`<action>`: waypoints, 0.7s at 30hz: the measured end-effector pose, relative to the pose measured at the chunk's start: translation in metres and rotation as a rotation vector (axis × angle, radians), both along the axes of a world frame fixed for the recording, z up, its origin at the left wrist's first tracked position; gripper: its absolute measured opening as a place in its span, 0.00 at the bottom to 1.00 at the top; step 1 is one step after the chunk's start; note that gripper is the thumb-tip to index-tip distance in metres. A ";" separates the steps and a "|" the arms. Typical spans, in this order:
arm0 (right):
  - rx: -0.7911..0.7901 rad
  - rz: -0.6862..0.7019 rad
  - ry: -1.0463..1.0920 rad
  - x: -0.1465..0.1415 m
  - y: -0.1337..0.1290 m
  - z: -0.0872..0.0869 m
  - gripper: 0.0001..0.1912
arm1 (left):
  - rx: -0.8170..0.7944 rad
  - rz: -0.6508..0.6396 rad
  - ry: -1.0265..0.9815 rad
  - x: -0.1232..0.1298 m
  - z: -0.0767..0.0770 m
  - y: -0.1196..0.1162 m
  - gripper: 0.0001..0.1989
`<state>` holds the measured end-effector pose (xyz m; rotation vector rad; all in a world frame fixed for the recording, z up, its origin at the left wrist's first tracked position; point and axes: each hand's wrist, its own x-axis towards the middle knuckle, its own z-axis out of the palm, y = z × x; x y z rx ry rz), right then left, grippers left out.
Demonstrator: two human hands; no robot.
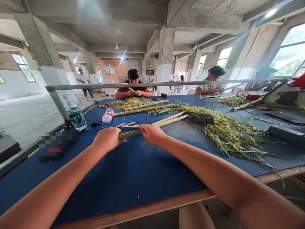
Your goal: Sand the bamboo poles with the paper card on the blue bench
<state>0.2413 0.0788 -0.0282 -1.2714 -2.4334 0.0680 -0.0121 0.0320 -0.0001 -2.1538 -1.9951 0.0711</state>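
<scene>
My left hand (107, 139) is wrapped round the near end of a bamboo pole (133, 134), which slants away to the right over the blue table. Pinched in my right hand (152, 134) is a thin pale blade (130, 126), lying along the top of the pole and pointing left; its handle is hidden. Beyond my right hand, the pole's far part (173, 119) shows as two pale lengths, spread apart at the end. Two short thin sticks (128, 124) lie just past my hands.
More bamboo poles (145, 110) and a green-topped block (164, 112) lie farther back. Right of them are a dark block (202, 118) and heaped bamboo shavings (224, 133). Bottles (75, 116) stand or lie left, near a metal rail (166, 84). Co-workers (133, 87) sit across the table.
</scene>
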 end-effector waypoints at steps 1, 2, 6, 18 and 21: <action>-0.032 -0.089 -0.029 0.007 0.004 0.005 0.21 | -0.004 0.002 0.003 0.002 0.001 0.000 0.19; -0.059 -0.163 -0.058 0.014 0.008 0.009 0.22 | -0.007 0.003 0.008 0.003 0.001 -0.001 0.20; -0.093 -0.256 -0.075 0.023 0.011 0.017 0.23 | -0.008 -0.001 0.036 0.009 0.006 -0.005 0.19; -0.043 -0.039 -0.002 0.006 -0.001 0.007 0.20 | -0.032 -0.005 0.110 0.005 0.003 -0.007 0.16; -0.049 -0.093 -0.005 0.013 0.006 0.006 0.21 | -0.047 -0.010 0.119 0.002 0.000 -0.004 0.17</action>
